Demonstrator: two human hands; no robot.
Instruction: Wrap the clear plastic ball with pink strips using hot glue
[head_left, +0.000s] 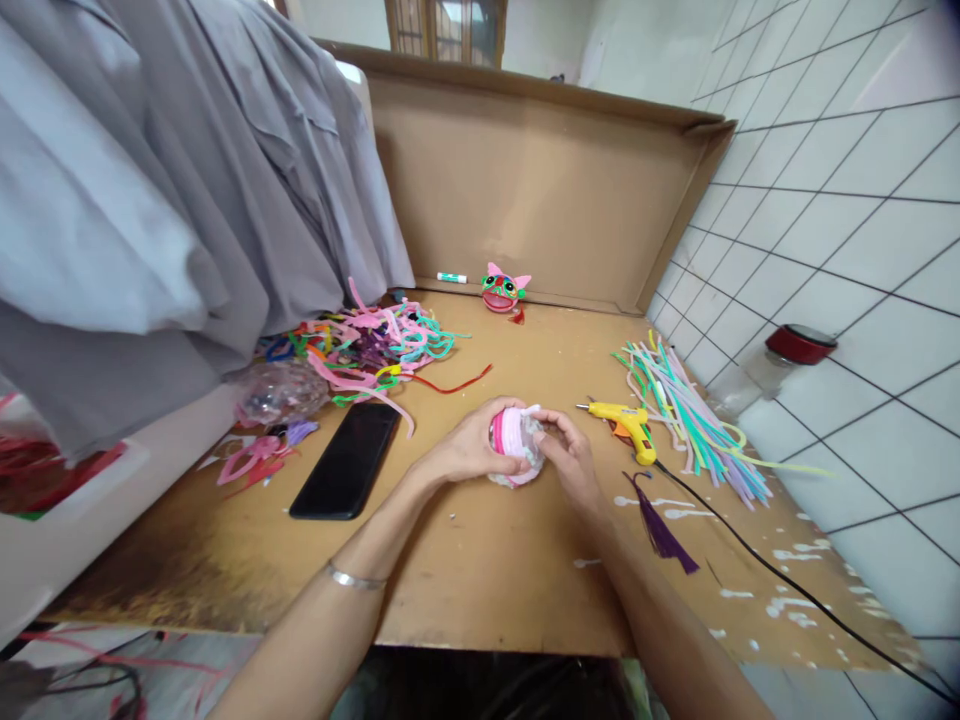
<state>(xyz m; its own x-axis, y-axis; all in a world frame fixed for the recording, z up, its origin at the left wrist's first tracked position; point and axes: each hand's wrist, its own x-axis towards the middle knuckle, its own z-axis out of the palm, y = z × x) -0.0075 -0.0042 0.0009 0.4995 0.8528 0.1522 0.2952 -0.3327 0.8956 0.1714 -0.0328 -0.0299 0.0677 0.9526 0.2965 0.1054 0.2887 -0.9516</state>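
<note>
Cradling a round pink piece (513, 432) above the near middle of the table (480, 590), the left hand (476, 440) curls around its left side, thumb across the front, probably so that it stays steady while the other hand works. The right hand (568, 455) closes thumb and fingers on the clear right side; this looks like a finer grip, meant for pressing or adjusting, though what lies beneath the fingertips is hidden. The hands are close together, with only the piece between them.

Both forearms slant inward from the near edge, making a wedge that centres the piece before the wearer. A metal bracelet (356, 578) circles the left one.

Just right of the hands, the yellow glue gun (628, 424) lies on its side, nozzle pointing left, perhaps for a quick right-handed reach; its black cord (780, 572) trails off toward the near right corner. A purple tassel (664, 530) lies nearer the wearer, and loose pipe cleaners (697, 425) fan out beyond the gun. On the left, a black phone (345, 462) lies flat below a tangled heap of coloured stems (375, 340). Farther back, a finished-looking animal face (504, 290) faces forward, conceivably as a model, beside a glue stick (452, 277) against the cardboard wall (540, 180).
</note>
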